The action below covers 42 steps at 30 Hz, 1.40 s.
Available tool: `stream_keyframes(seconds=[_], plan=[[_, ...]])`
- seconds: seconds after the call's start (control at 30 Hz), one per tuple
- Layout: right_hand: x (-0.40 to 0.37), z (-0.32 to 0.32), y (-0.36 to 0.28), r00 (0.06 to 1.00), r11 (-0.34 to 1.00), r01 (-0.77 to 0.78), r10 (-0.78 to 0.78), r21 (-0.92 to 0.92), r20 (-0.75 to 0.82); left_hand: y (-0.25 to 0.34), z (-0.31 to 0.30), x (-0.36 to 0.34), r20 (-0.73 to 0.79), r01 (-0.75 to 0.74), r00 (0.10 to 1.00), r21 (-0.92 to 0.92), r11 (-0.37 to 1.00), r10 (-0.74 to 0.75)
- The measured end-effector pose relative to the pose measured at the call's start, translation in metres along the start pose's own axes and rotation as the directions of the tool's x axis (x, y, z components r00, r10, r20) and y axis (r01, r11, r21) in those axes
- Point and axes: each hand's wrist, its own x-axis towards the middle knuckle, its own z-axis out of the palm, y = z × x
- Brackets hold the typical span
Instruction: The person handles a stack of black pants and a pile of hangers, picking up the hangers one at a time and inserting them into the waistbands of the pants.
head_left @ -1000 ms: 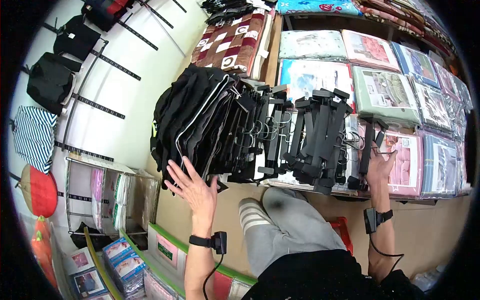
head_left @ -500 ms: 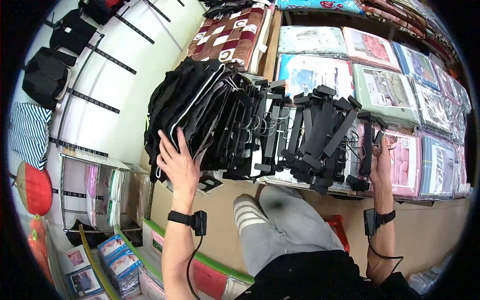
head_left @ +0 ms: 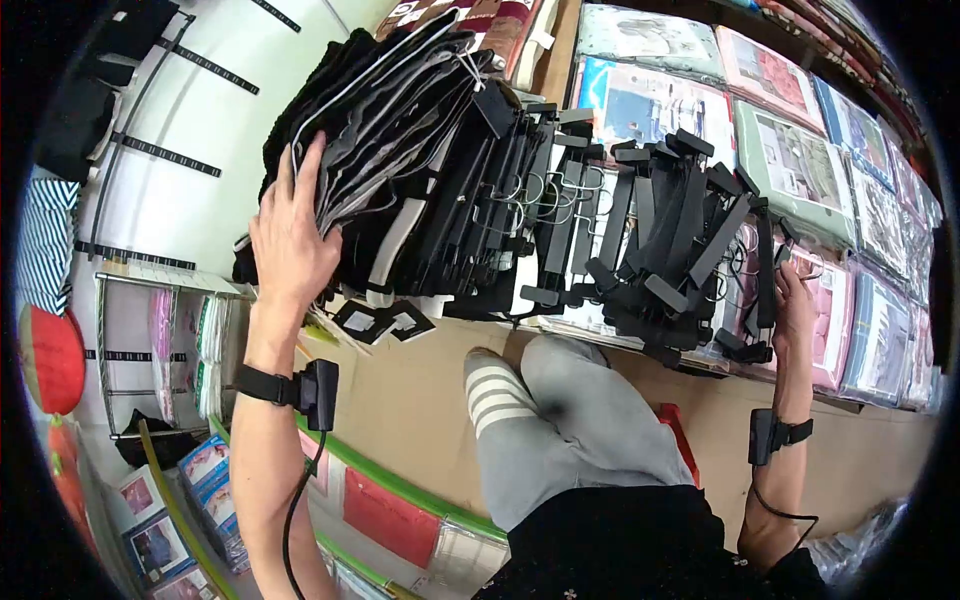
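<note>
Dark folded garments (head_left: 400, 130) stand in a leaning stack at the left end of the table. My left hand (head_left: 292, 235) presses on their left side, its fingers spread among the layers. Black hangers (head_left: 675, 235) with metal hooks lie piled to the right of the garments. At the right end of that pile, my right hand (head_left: 793, 312) has its fingers curled at a black hanger (head_left: 766, 270). Two black tags (head_left: 382, 320) show below the garments at the table's front edge.
Packaged bedding (head_left: 795, 175) lies in rows at the back and right. A patterned brown blanket (head_left: 490, 25) is behind the garments. On the left are a wall with slotted rails (head_left: 165, 153) and a wire rack (head_left: 170, 280). Green-edged bins (head_left: 400, 485) stand at the lower left.
My left hand has moved left, and the garments now fan apart more, showing more layers and the tags. The view has shifted slightly. My right hand remains at the hanger.
</note>
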Motion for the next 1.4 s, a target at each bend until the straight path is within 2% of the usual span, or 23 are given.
stream_keyframes(seconds=[0.03,0.13,0.17,0.3,0.4,0.5,0.53,0.6,0.67,0.7,0.73,0.77,0.8,0.83,0.87,0.93,1.0,1.03,1.13,1.17,1.2,1.37,1.4], plan=[[-0.001,-0.002,0.000,0.992,0.993,-0.111,0.108,0.039,0.067,-0.006,-0.002,0.005,-0.018,-0.008,1.000,-0.057,0.998,0.007],[-0.003,-0.003,0.017,0.997,0.997,-0.073,0.074,-0.015,0.018,-0.021,-0.003,0.013,-0.009,0.000,1.000,-0.110,0.994,-0.001],[-0.024,0.013,0.004,0.993,0.994,-0.110,0.109,-0.010,-0.035,-0.021,-0.003,0.015,0.010,0.026,1.000,-0.119,0.993,-0.025],[-0.016,-0.006,0.020,0.997,0.995,-0.070,0.073,-0.066,0.036,-0.021,0.002,0.010,-0.010,-0.006,1.000,-0.136,0.991,0.005],[-0.019,-0.008,0.021,0.997,0.989,-0.072,0.069,-0.125,-0.032,-0.026,0.007,0.010,-0.019,-0.012,1.000,-0.165,0.986,0.008],[-0.033,-0.001,0.017,0.923,0.912,0.268,-0.335,-0.309,-0.189,-0.033,0.004,0.014,-0.019,-0.024,1.000,-0.258,0.966,0.020],[-0.038,-0.001,0.010,0.858,0.819,0.385,-0.488,-0.426,-0.163,-0.035,0.003,0.015,-0.013,-0.021,1.000,-0.288,0.957,0.018],[-0.093,0.069,-0.037,0.728,0.709,0.634,-0.682,-0.309,-0.072,-0.037,0.003,0.017,0.000,-0.014,1.000,-0.333,0.943,0.015],[-0.136,0.129,-0.060,0.750,0.716,0.660,-0.646,-0.228,0.142,-0.036,0.001,0.019,0.043,0.022,0.999,-0.383,0.924,-0.006],[-0.157,0.164,-0.065,0.773,0.781,0.608,-0.539,-0.146,0.334,-0.038,0.002,0.020,0.044,0.019,0.999,-0.365,0.931,-0.004],[-0.176,0.201,-0.069,0.742,0.842,0.534,-0.423,-0.078,0.520,-0.040,0.002,0.020,0.035,0.008,0.999,-0.374,0.927,0.005],[-0.188,0.237,-0.073,0.666,0.913,0.397,-0.218,-0.092,0.713,-0.041,0.002,0.021,0.026,-0.003,1.000,-0.380,0.925,0.015],[-0.188,0.276,-0.062,0.535,0.961,0.274,-0.113,-0.046,0.837,-0.042,0.001,0.020,0.023,-0.015,0.999,-0.389,0.921,0.026],[-0.191,0.314,-0.047,0.476,0.973,0.229,-0.077,-0.039,0.876,-0.040,-0.001,0.020,0.043,-0.005,0.999,-0.422,0.906,0.026],[-0.190,0.351,-0.035,0.449,0.989,0.142,-0.035,-0.033,0.893,-0.039,-0.002,0.021,0.044,-0.004,0.999,-0.427,0.904,0.025],[-0.203,0.407,-0.049,0.475,0.962,-0.257,0.204,-0.086,0.856,-0.039,-0.001,0.019,0.046,0.010,0.999,-0.437,0.900,0.012],[-0.197,0.445,-0.040,0.471,0.980,-0.159,0.181,-0.119,0.863,-0.038,0.000,0.017,0.033,0.007,0.999,-0.458,0.889,0.009],[-0.202,0.451,-0.041,0.573,0.970,-0.195,0.233,-0.145,0.786,-0.040,0.000,0.018,0.020,0.002,1.000,-0.468,0.884,0.008],[-0.188,0.467,-0.038,0.512,0.918,-0.355,0.349,-0.176,0.785,-0.044,0.008,0.017,-0.023,-0.044,0.999,-0.384,0.922,0.038],[-0.182,0.472,-0.036,0.572,0.938,-0.283,0.333,-0.200,0.750,-0.044,0.008,0.016,-0.022,-0.042,0.999,-0.362,0.931,0.037],[-0.175,0.477,-0.035,0.603,0.925,-0.358,0.336,-0.131,0.723,-0.044,0.008,0.016,-0.022,-0.039,0.999,-0.357,0.933,0.033],[-0.171,0.490,-0.036,0.616,0.952,-0.291,0.262,-0.094,0.743,-0.044,0.016,0.011,-0.049,-0.064,0.998,-0.321,0.945,0.050],[-0.177,0.490,-0.040,0.644,0.951,-0.302,0.260,-0.073,0.720,-0.043,0.016,0.011,-0.054,-0.071,0.997,-0.306,0.949,0.057]])
